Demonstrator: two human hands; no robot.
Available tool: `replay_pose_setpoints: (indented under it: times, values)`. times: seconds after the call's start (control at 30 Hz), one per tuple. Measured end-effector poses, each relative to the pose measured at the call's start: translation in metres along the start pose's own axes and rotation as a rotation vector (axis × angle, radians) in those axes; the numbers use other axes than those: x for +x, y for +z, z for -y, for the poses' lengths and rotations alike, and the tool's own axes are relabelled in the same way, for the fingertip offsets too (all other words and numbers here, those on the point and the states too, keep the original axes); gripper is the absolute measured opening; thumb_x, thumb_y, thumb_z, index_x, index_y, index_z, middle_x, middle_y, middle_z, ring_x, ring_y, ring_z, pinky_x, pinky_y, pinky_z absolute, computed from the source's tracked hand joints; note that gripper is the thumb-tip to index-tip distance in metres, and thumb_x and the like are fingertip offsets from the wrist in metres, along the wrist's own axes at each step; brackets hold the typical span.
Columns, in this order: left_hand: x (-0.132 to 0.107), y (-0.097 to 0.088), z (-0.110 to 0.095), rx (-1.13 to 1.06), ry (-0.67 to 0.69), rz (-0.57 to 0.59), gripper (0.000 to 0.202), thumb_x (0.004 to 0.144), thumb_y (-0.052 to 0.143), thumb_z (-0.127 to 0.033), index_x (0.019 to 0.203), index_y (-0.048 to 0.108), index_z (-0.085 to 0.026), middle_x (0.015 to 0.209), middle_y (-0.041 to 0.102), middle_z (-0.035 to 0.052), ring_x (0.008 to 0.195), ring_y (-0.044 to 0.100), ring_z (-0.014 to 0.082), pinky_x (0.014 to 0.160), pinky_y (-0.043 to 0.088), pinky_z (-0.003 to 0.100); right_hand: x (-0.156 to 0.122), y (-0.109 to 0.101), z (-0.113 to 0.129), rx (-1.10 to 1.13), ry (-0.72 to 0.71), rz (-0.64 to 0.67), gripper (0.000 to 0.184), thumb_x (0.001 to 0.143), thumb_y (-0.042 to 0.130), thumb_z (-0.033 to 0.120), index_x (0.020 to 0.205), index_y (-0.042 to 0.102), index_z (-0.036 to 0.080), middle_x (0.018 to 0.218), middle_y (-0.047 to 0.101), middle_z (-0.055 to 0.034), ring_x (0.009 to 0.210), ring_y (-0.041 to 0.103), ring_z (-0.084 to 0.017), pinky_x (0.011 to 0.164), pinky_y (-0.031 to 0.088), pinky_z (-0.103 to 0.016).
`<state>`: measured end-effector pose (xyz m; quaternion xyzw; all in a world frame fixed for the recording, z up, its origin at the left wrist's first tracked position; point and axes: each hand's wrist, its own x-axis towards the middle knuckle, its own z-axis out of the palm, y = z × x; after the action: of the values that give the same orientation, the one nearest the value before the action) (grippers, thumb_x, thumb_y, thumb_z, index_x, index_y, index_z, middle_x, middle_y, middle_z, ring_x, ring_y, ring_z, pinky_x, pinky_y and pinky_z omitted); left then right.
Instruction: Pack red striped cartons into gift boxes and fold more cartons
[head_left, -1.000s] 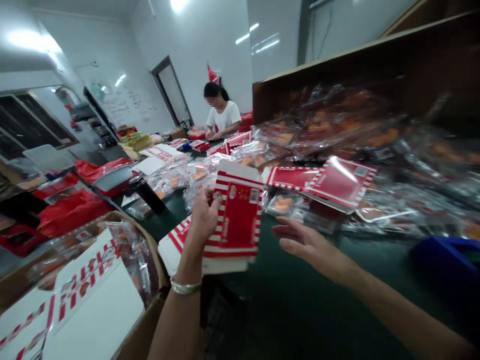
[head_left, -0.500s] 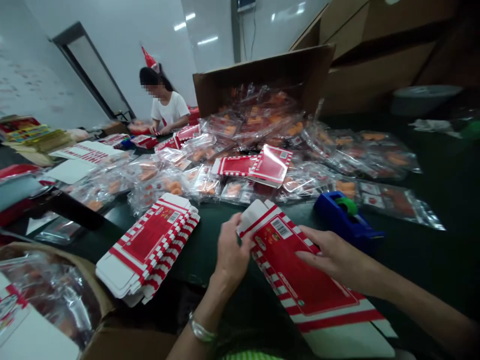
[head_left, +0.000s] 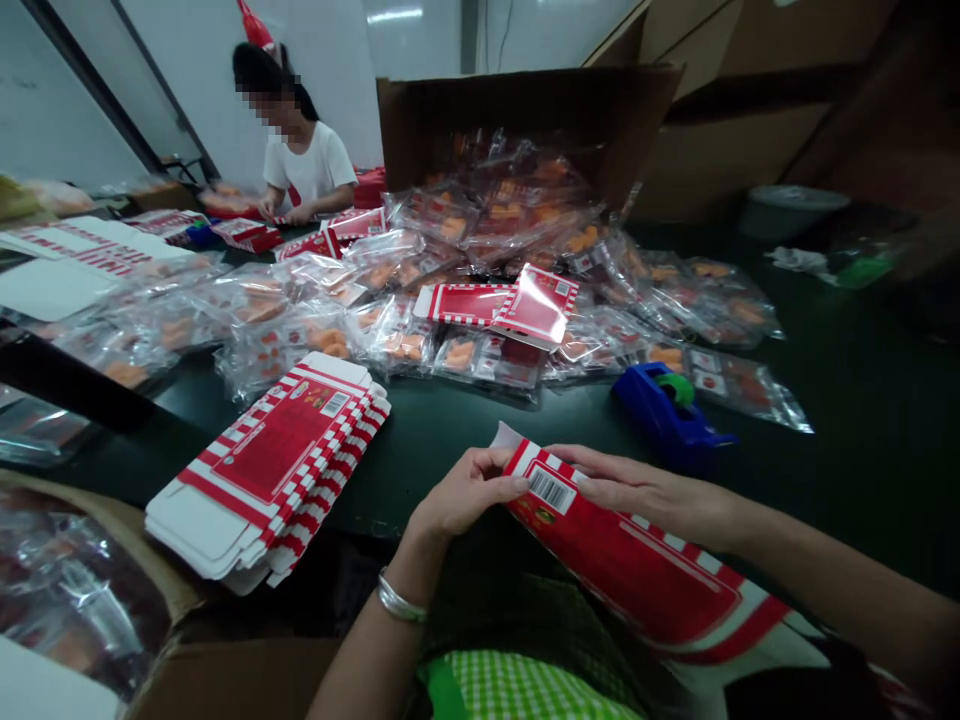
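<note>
Upper left: a co-worker [head_left: 307, 160] bent over red boxes. Left of centre: pile [head_left: 274, 450] of striped cartons, seemingly flat, overlapping on the worktop [head_left: 431, 440], neither hand on it; whether these are done or waiting, cannot say. Low centre: left hand [head_left: 472, 490] pinches the near-barcode end of one carton [head_left: 637, 570], thumb on the printed face, fingers behind. Carton runs from there down to lower right, tilted, clear of the pile. Right hand [head_left: 645, 490] closed along its upper edge, thumb by the barcode. One piece in hand, then; my reading is mid-handling, its far end loose and unsealed. Above, centre: two red pieces [head_left: 536, 305] lying across bags [head_left: 517, 210], many of those loose and in no hand. Right of centre: blue dispenser [head_left: 664, 415], untouched. Hard to make out: box [head_left: 240, 680] at lower left cut by the frame, contents partly lost; lower layers of the pile covered; most left fingertips behind the carton; carton's inside unseen, so open or flat uncertain; its lower right end dim and blurred.
</note>
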<state>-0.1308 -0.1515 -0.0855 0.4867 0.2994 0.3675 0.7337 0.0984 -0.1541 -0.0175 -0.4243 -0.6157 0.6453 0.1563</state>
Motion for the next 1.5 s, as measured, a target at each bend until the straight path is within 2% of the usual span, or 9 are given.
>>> replay_pose_setpoints:
  times: [0.2,0.3,0.4,0.57,0.77,0.9,1.03,1.33,1.5]
  values:
    - [0.002,-0.012,-0.003,0.061,0.016,0.09,0.023,0.072,0.071,-0.037,0.08,0.072,-0.015,0.09,0.07,0.0047,0.087,0.063,0.0203,0.084,0.048,0.031,0.01,0.004,-0.009,0.385,0.173,0.113,0.076,0.074,0.072,0.04,0.14,0.039,0.022,0.126,0.061,-0.0107,0.112,0.06,-0.029,0.097,0.046,-0.046]
    - [0.0,-0.016,0.003,0.099,0.184,-0.33,0.016,0.073,0.069,-0.032,0.075,0.067,-0.016,0.108,0.067,0.0077,0.106,0.06,0.0224,0.095,0.043,0.033,0.001,-0.004,-0.01,0.434,0.189,-0.02,0.077,0.068,0.076,0.043,0.136,0.045,0.023,0.121,0.064,-0.0114,0.105,0.064,-0.031,0.092,0.05,-0.049]
    - [-0.003,0.0,0.022,-0.113,0.162,-0.701,0.033,0.074,0.07,-0.035,0.101,0.064,-0.017,0.114,0.065,0.0116,0.111,0.059,0.0233,0.1,0.042,0.038,-0.01,-0.012,-0.011,0.448,0.178,-0.204,0.075,0.06,0.079,0.052,0.126,0.054,0.025,0.118,0.066,-0.0125,0.1,0.066,-0.033,0.086,0.053,-0.047]
    - [0.004,0.05,0.038,-0.404,0.023,-0.286,0.076,0.057,0.085,-0.026,0.124,0.05,-0.017,0.124,0.062,0.0143,0.112,0.06,0.0286,0.096,0.048,0.041,-0.004,-0.003,-0.026,0.45,0.062,-0.353,0.082,0.057,0.085,0.046,0.128,0.049,0.024,0.119,0.066,-0.0131,0.1,0.066,-0.034,0.088,0.053,-0.047]
    - [0.009,0.052,0.03,-0.039,0.004,-0.485,0.057,0.059,0.081,-0.02,0.108,0.052,-0.016,0.106,0.069,0.0089,0.095,0.066,0.0259,0.083,0.055,0.037,-0.002,0.009,-0.042,0.575,-0.038,-0.395,0.068,0.074,0.073,0.049,0.131,0.046,0.025,0.125,0.062,-0.0108,0.103,0.065,-0.028,0.087,0.054,-0.042]
    - [0.005,0.042,0.033,0.144,-0.057,-0.493,0.049,0.065,0.078,-0.021,0.105,0.049,-0.017,0.105,0.069,0.0083,0.092,0.067,0.0257,0.079,0.056,0.037,-0.013,0.006,-0.054,0.627,-0.02,-0.233,0.051,0.08,0.071,0.035,0.126,0.054,0.02,0.124,0.063,-0.0105,0.105,0.065,-0.025,0.091,0.052,-0.04]
    - [0.002,0.044,0.028,0.161,-0.086,-0.418,0.049,0.069,0.075,-0.02,0.109,0.048,-0.018,0.11,0.067,0.008,0.095,0.067,0.0248,0.079,0.056,0.036,-0.013,0.01,-0.069,0.726,-0.056,-0.317,0.044,0.079,0.071,0.03,0.119,0.058,0.017,0.116,0.067,-0.0097,0.099,0.067,-0.025,0.083,0.056,-0.038]
    - [-0.007,0.047,0.025,-0.176,-0.21,-0.251,0.057,0.073,0.073,-0.031,0.121,0.049,-0.013,0.095,0.072,0.0106,0.073,0.069,0.0206,0.07,0.054,0.032,-0.023,0.023,-0.088,0.947,0.117,-0.47,0.095,0.07,0.079,0.032,0.146,0.023,0.025,0.111,0.069,-0.0118,0.086,0.07,-0.03,0.074,0.059,-0.041]
    - [0.016,0.04,0.028,-0.104,-0.173,-0.485,0.088,0.063,0.08,-0.029,0.136,0.034,-0.014,0.108,0.068,0.0134,0.087,0.068,0.0231,0.073,0.053,0.031,-0.031,0.024,-0.099,0.957,0.168,-0.425,0.103,0.074,0.076,0.038,0.149,0.007,0.033,0.119,0.066,-0.0119,0.092,0.069,-0.032,0.075,0.058,-0.043]
